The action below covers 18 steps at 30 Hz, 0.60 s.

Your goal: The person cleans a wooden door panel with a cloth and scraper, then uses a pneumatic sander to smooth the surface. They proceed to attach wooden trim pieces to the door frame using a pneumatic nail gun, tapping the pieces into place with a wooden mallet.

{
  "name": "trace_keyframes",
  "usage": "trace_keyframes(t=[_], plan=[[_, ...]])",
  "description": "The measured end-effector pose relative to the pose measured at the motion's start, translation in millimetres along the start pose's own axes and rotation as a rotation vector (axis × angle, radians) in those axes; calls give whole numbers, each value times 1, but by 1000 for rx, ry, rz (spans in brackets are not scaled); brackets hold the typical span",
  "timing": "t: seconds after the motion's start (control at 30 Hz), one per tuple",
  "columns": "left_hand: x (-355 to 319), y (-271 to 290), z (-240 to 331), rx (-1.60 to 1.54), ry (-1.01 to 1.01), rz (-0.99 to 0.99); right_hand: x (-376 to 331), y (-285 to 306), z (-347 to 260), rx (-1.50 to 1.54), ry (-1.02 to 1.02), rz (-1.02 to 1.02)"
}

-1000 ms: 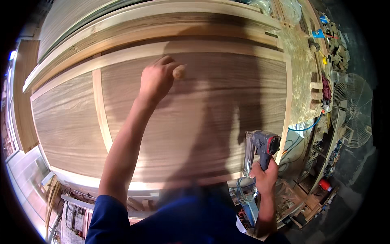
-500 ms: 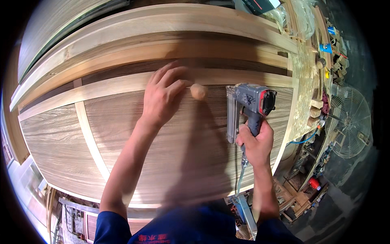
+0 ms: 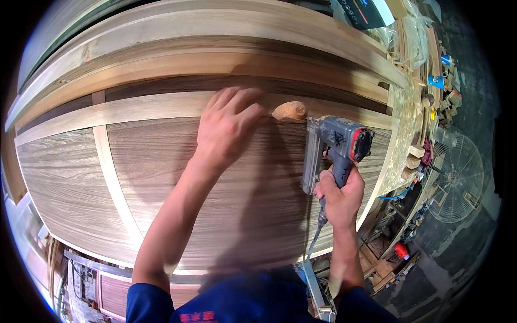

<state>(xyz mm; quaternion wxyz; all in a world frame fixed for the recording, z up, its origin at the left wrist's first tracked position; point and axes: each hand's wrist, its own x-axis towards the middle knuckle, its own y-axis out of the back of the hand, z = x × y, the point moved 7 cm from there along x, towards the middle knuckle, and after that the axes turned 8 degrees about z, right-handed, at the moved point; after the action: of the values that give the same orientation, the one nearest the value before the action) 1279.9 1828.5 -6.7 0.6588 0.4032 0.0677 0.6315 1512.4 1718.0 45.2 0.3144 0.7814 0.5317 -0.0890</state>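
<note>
My right hand (image 3: 343, 198) is wrapped around the grip of a grey air nail gun (image 3: 338, 139), with its hose trailing down toward me. The gun hangs over the right part of a wood-grain panel (image 3: 215, 215) edged with pale strips. At the panel's far pale rail (image 3: 156, 109), my left hand (image 3: 229, 129) is closed, its fingertips blurred. A rounded wooden handle (image 3: 291, 110) sticks out to the right of its fingers, close to the gun's top. Whatever part of this wooden-handled tool lies in the fingers is hidden.
Long pale boards (image 3: 226, 29) lie beyond the panel. On the right are a rough bench edge (image 3: 412, 116), wood offcuts (image 3: 413, 156) and a caged fan (image 3: 456, 177). A dark box (image 3: 366, 13) sits at the far right. Below the panel stands a metal frame (image 3: 315, 285).
The wooden handle has swung from pointing toward me to lying sideways along the rail. My left hand has turned slightly and shifted right. The nail gun stays in my right hand.
</note>
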Motion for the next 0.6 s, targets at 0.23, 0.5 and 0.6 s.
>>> trace_keyframes(t=[0.23, 0.5, 0.6], plan=[[0, 1, -1, -25, 19, -4, 2, 0, 0, 44, 1, 31], [2, 1, -2, -34, 13, -15, -2, -2, -6, -10, -12, 70], [1, 1, -2, -32, 17, -17, -4, -2, -7, -2, -25, 92]])
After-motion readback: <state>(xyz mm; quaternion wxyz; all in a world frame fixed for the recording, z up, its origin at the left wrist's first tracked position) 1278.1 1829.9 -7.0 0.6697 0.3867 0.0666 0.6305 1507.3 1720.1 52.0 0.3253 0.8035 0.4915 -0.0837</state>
